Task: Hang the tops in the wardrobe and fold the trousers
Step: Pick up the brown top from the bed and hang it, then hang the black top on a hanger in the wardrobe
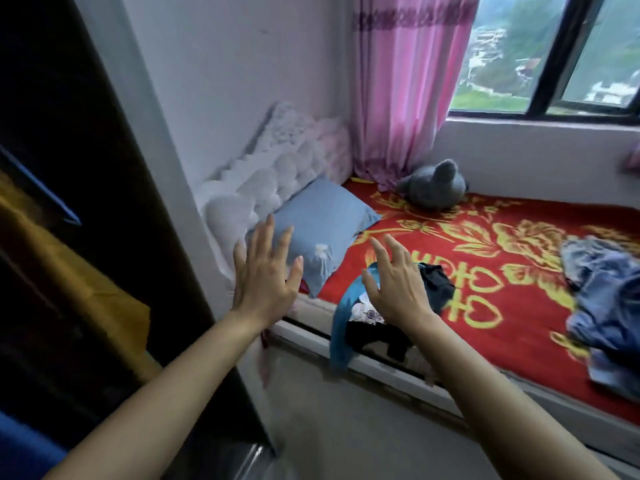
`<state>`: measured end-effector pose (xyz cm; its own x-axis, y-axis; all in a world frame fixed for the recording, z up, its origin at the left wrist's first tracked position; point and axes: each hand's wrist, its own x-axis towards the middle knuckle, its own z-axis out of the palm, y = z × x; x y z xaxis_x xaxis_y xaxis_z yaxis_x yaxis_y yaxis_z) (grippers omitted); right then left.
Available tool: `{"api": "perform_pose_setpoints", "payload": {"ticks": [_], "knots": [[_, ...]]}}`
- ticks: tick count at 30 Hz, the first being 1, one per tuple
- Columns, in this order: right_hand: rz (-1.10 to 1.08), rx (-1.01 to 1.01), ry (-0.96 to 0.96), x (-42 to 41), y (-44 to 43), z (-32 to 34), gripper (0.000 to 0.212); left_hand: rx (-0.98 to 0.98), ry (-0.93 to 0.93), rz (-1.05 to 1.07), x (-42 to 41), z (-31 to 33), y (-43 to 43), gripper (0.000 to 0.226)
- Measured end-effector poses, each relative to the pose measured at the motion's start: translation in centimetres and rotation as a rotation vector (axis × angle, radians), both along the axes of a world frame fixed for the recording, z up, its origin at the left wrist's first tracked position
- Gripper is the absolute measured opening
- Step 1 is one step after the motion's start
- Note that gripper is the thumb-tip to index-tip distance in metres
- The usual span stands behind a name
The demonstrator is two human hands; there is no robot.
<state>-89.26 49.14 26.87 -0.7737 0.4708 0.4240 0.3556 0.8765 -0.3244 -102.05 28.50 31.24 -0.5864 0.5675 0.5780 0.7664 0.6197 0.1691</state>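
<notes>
Bedroom corner: bed (519,341) under red blanket (485,271) with yellow flowers, pink curtain (408,81), window (554,53), blue pillow (322,230), grey plush toy (436,185). Left hand (263,278) and right hand (398,285) both raised, fingers spread wide, holding nothing. Black-and-teal tops (374,323) at bed edge beneath right hand; blue trousers (602,299) heaped at far right. Dark wardrobe (86,168) at left.

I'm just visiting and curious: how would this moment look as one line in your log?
left hand: open, empty | right hand: open, empty, above dark clothes pile at bed edge | denim heap: untouched, right | stage: reaching
</notes>
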Motion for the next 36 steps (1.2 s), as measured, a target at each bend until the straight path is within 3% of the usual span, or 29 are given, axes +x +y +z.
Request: {"api": "perform_pose_setpoints", "payload": {"ticks": [7,12,20,27,36], "knots": [[-0.214,-0.058,-0.211,7.9,16.2,-5.4,0.074,-0.331,-0.174,-0.074,1.5,-7.9,17.3,0.068],[-0.266,-0.075,-0.335,8.7,24.3,-9.6,0.08,-0.515,-0.231,-0.171,-0.6,-12.7,25.7,0.072],[-0.378,-0.134,-0.543,2.4,35.8,-18.0,0.087,-0.652,-0.275,-0.28,-10.8,-20.6,39.9,0.071],[-0.535,-0.321,-0.643,-5.9,45.2,-24.8,0.089,-0.721,-0.419,-0.357,-20.0,-28.1,52.8,0.07],[-0.586,-0.627,-0.557,-13.2,48.7,-39.3,0.085,-0.814,-0.695,-0.332,-23.2,-42.6,61.4,0.066]]}}
